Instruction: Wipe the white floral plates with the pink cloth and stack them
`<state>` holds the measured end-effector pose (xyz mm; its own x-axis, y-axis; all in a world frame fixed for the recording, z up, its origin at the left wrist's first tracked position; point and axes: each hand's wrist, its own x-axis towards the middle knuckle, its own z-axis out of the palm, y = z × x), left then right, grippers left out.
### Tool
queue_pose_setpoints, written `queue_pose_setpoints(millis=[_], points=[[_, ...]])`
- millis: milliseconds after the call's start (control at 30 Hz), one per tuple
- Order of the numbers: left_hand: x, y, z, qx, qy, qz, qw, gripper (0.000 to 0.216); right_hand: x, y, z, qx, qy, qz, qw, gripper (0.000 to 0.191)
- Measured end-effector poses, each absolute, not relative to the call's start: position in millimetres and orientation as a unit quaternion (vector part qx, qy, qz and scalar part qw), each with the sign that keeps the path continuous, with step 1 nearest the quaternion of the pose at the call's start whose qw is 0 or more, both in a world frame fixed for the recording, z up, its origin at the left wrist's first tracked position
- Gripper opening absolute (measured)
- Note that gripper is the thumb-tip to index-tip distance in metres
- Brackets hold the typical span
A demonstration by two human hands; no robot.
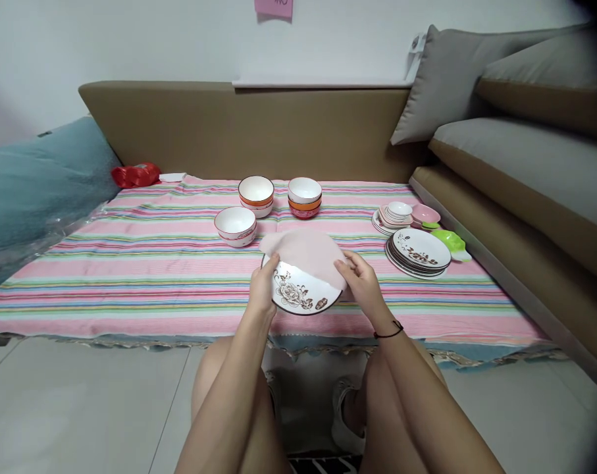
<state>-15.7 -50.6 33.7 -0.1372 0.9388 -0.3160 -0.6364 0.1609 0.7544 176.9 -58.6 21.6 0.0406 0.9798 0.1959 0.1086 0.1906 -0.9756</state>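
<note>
My left hand (264, 286) grips the left rim of a white plate (301, 294) with a brown flower pattern, held above the near edge of the striped cloth. A pale pink cloth (305, 253) lies over the plate's far half. My right hand (361, 283) has its fingers closed on the cloth's right edge, pressing it against the plate. A dark band circles my right wrist.
A striped pink cloth (130, 263) covers the low surface. On it stand three groups of bowls (256, 194), a stack of flowered plates (419, 252), small pink dishes (399, 214) and a green dish (451, 241). A red bag (135, 174) lies far left; sofa cushions (515, 164) rise at right.
</note>
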Motion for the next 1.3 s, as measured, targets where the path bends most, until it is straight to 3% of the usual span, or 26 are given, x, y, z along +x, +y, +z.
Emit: queue_pose_setpoints(millis=[100, 300, 533, 833, 1000, 1300], points=[[-16, -49, 32, 0.155, 0.426, 0.656, 0.604, 0.030, 177, -58, 17, -0.507, -0.564, 0.374, 0.534, 0.045], [-17, -49, 35, 0.128, 0.446, 0.691, 0.554, 0.023, 181, -61, 16, -0.493, -0.625, 0.400, 0.455, 0.046], [-20, -46, 30, 0.107, 0.454, 0.694, 0.549, 0.022, 191, -64, 19, -0.499, -0.645, 0.361, 0.452, 0.028], [-30, -47, 28, 0.096, 0.448, 0.700, 0.547, 0.020, 206, -68, 20, -0.507, -0.675, 0.306, 0.441, 0.029], [-32, -48, 32, 0.079, 0.442, 0.702, 0.552, 0.019, 213, -68, 20, -0.495, -0.741, 0.260, 0.372, 0.029], [-27, -55, 26, 0.182, 0.462, 0.629, 0.599, 0.035, 198, -66, 23, -0.464, -0.729, 0.174, 0.472, 0.036]])
